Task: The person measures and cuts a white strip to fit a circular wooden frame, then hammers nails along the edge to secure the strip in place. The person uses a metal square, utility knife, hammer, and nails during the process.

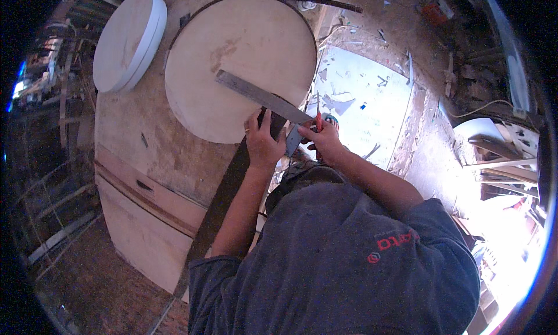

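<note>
A metal try square lies with its long blade across a round pale wooden disc and the end of a long dark strip. The square's short stock points back toward my body. My left hand is closed over the strip's far end, its fingers against the lower edge of the blade. My right hand is closed round a slim red tool with a thin point sticking up; its exact kind is unclear. That hand's fingers also touch the square near its corner.
Two white-edged round pieces lie stacked at the far left. A pale panel with a slot stands along the worktable. A white sheet with scraps lies on the floor at right. Offcuts are piled at far right.
</note>
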A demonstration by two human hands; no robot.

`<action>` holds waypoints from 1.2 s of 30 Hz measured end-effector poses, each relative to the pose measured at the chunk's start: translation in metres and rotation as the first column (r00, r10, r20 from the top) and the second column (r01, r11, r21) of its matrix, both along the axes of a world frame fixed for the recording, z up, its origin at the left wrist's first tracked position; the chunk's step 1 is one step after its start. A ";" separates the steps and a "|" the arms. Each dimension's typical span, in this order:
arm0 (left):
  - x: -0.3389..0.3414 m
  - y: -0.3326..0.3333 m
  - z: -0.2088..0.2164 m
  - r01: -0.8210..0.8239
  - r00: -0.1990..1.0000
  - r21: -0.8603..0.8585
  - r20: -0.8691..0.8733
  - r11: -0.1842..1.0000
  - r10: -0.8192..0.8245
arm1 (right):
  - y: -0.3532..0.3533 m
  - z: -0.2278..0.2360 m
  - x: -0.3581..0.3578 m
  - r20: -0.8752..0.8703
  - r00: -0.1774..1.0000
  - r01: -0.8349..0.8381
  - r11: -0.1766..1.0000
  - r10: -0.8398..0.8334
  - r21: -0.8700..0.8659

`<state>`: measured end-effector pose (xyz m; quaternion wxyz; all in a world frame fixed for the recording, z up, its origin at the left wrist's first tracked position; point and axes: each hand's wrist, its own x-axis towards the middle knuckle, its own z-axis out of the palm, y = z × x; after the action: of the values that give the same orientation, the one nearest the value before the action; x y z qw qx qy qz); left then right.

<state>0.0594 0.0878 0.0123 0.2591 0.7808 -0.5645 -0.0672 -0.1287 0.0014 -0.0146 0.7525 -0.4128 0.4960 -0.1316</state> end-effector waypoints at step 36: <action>-0.002 -0.015 0.023 0.060 0.998 0.318 0.011 0.946 -0.067 | -0.068 0.061 -0.047 -0.620 0.671 -0.731 0.504 0.407 -0.460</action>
<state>0.0578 0.0728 0.0358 0.1220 0.7945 -0.5738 -0.1571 -0.1761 -0.0664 0.0466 0.4147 -0.8180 0.3947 0.0560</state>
